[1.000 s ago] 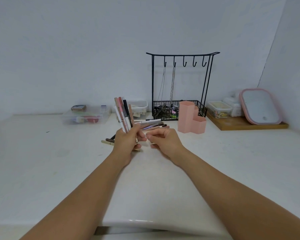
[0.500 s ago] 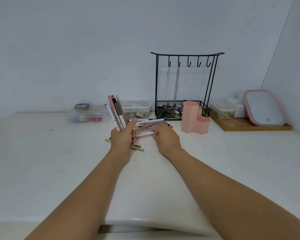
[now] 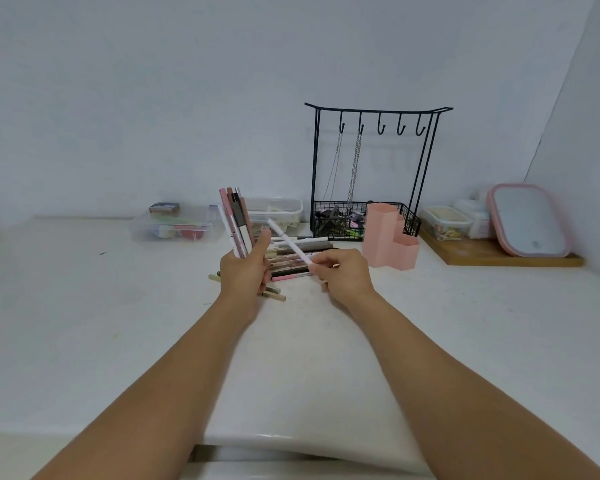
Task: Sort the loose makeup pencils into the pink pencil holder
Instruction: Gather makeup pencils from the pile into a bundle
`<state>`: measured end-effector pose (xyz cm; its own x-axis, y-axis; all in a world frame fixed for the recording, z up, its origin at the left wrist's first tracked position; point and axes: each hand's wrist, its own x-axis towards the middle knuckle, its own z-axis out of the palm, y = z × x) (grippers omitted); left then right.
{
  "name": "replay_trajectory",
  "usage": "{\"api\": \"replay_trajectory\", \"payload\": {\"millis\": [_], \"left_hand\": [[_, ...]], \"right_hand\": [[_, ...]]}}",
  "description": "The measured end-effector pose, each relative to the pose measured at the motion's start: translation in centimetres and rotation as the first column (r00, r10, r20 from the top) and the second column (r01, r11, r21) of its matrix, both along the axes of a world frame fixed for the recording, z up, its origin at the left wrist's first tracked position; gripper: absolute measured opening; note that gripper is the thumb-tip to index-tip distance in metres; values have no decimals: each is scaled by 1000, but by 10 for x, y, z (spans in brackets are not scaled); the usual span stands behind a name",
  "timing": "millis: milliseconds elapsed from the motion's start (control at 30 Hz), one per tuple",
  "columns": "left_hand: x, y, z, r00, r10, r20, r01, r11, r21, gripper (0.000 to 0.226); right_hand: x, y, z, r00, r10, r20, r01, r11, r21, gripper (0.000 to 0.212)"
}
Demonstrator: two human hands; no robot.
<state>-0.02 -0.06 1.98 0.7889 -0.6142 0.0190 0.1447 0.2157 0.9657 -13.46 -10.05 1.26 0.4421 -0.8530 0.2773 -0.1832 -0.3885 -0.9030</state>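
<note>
Right now we see 2 bare hands over the white tabletop (image 3: 84,306). Our left hand (image 3: 245,277) grips an upright bundle of slim makeup pencils (image 3: 235,223), about 5 of them in pink, brown, black and white, their tips leaning toward 11 o'clock. Our right hand (image 3: 343,275) pinches 1 white makeup pencil (image 3: 290,244) at its near end; it slants up toward 10 o'clock and its far tip ends just beside the left thumb.

Between and behind the hands lies a loose pile of makeup pencils (image 3: 298,258) flat on the tabletop, roughly 8 to 10, too overlapped to count exactly. 2 beige pencils (image 3: 274,293) lie at 6 o'clock of the left hand, partly hidden by it.

At 2 o'clock of the right hand stands 1 pink plastic hexagonal pencil holder (image 3: 388,241), with stepped compartments; no pencils show above its rims. Behind it is 1 black wire jewellery stand (image 3: 378,110) with 5 hooks and 2 chains hanging. At 3 o'clock of the holder a wooden board (image 3: 499,256) carries 1 pink-framed mirror (image 3: 529,220) and 2 small lidded boxes (image 3: 445,221). At 9 o'clock of the bundle sits 1 clear plastic box (image 3: 174,226); another clear tub (image 3: 276,209) sits behind the bundle.
</note>
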Motion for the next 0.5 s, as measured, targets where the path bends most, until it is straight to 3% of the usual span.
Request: {"api": "replay_trajectory", "payload": {"millis": [67,200,367,500], "left_hand": [[-4,1,0,999,-33,27,33,999,3,45],[-9,5,1,992,-113,53,116,992,-43,30],[-16,9,3,983,-175,47,179,980,-82,22],[-20,5,1,979,-173,111,179,983,-49,14]], "right_hand": [[-1,7,10,987,96,132,-114,984,135,12],[0,18,23,931,272,245,-327,918,225,18],[2,27,20,884,427,190,-463,851,246,23],[4,27,19,894,422,152,-447,863,235,20]]}}
